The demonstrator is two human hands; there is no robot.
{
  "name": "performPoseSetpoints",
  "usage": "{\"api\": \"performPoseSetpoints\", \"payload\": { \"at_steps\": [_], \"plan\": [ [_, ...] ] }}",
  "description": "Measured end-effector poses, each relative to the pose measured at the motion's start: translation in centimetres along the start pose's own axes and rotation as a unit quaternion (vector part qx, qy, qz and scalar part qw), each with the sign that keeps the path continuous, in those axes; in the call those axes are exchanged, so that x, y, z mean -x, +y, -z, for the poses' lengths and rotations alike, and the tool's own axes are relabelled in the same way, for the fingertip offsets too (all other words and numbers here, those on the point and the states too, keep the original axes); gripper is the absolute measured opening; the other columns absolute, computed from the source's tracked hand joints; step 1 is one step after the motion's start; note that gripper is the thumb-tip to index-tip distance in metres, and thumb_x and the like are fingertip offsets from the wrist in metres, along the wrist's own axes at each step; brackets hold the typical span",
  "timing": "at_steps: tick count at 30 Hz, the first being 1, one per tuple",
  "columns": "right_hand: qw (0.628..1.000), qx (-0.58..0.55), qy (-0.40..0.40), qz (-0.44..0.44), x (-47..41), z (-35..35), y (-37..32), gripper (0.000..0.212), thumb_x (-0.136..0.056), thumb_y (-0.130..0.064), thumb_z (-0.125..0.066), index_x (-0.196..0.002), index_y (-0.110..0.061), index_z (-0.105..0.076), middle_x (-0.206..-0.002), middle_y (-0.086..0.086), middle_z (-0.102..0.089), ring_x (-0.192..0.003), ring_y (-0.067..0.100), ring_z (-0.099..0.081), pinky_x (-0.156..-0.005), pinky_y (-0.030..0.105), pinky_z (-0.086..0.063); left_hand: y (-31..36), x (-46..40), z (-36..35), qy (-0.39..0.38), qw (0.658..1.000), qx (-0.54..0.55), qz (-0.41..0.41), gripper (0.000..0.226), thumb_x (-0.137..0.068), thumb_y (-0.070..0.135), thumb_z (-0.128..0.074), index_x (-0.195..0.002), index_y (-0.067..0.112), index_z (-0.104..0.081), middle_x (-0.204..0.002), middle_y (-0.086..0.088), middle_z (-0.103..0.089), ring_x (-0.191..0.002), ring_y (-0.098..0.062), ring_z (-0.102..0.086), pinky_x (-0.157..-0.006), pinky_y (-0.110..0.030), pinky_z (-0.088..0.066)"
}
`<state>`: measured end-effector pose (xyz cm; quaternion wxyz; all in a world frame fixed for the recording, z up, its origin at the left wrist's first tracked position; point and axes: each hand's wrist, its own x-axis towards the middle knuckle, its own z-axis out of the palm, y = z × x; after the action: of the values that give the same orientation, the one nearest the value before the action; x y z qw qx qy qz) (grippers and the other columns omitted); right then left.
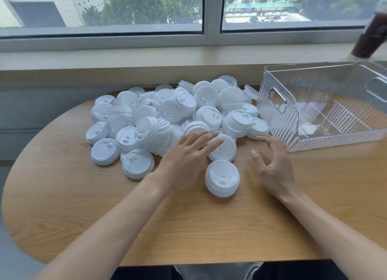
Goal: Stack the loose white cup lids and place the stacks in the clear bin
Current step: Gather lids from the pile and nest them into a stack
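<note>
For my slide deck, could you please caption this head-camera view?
Left hand touches a white lid beside the pile; right hand hovers open; clear bin holds no lids.

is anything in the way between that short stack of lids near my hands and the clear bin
Nothing visible blocks it. Bare table lies between the short stack of lids and the clear bin; only the right hand hovers there, holding nothing.

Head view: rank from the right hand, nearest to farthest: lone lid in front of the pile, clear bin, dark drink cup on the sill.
From the right hand:
1. Lone lid, just to its left on the table.
2. Clear bin, beyond it to the right, apparently empty.
3. Dark drink cup, far right on the windowsill behind the bin.
</note>
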<state>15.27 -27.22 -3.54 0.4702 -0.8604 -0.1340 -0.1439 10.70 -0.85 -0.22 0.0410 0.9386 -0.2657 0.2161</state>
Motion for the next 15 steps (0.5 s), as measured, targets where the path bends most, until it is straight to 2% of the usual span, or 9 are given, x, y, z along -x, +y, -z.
{"api": "performPoseSetpoints", "payload": {
  "at_steps": [2, 7, 10, 13, 15],
  "plan": [
    [1.000, 0.016, 0.002, -0.010, -0.9, -0.2, 0.3, 0.040, -0.092, -0.030, -0.064, -0.131, -0.019, -0.060, -0.136, -0.004, -0.056, -0.136, 0.016, -0.047, -0.115, 0.019, -0.028, -0.8, -1.0, -0.2, -0.041, 0.999, -0.017, -0.025, 0.078, -0.091, 0.006, -0.066, -0.161, 0.019, -0.034, -0.167, -0.003, -0.033, -0.153, -0.024, -0.032, -0.125, -0.044, -0.028],
    [0.998, 0.065, 0.010, -0.009, -3.1, -1.3, 0.8, 0.046, -0.096, -0.015, -0.070, -0.139, -0.007, -0.055, -0.148, 0.010, -0.053, -0.141, 0.025, -0.043, -0.118, 0.029, -0.028, -1.7, -2.6, -1.2, -0.091, 0.993, -0.045, -0.055, 0.085, -0.096, 0.024, -0.071, -0.165, 0.023, -0.021, -0.172, 0.002, -0.020, -0.159, -0.018, -0.018, -0.130, -0.041, -0.008],
    [0.998, 0.065, 0.004, -0.003, -4.3, -1.8, 0.7, 0.049, -0.099, -0.025, -0.066, -0.143, -0.007, -0.051, -0.150, 0.009, -0.050, -0.143, 0.024, -0.041, -0.118, 0.029, -0.028, -1.8, -3.1, -1.5, -0.090, 0.994, -0.032, -0.055, 0.084, -0.097, 0.034, -0.070, -0.165, 0.023, -0.021, -0.172, 0.004, -0.023, -0.158, -0.016, -0.019, -0.129, -0.039, -0.005],
    [0.998, 0.067, -0.003, -0.010, -5.4, -2.5, 0.4, 0.062, -0.096, -0.045, -0.057, -0.146, -0.010, -0.047, -0.151, 0.008, -0.048, -0.143, 0.020, -0.037, -0.117, 0.030, -0.030, -1.7, -3.3, -1.4, -0.075, 0.996, -0.015, -0.044, 0.080, -0.096, 0.038, -0.071, -0.163, 0.021, -0.030, -0.167, 0.003, -0.035, -0.154, -0.016, -0.030, -0.128, -0.039, -0.012],
    [0.998, 0.070, -0.005, -0.007, -6.0, -2.9, 0.3, 0.068, -0.095, -0.050, -0.055, -0.149, -0.011, -0.044, -0.152, 0.007, -0.047, -0.143, 0.019, -0.036, -0.115, 0.029, -0.029, -1.5, -3.3, -1.2, -0.069, 0.997, -0.012, -0.036, 0.077, -0.096, 0.038, -0.071, -0.161, 0.019, -0.034, -0.163, 0.001, -0.041, -0.151, -0.017, -0.036, -0.128, -0.039, -0.014]
  ]
}}
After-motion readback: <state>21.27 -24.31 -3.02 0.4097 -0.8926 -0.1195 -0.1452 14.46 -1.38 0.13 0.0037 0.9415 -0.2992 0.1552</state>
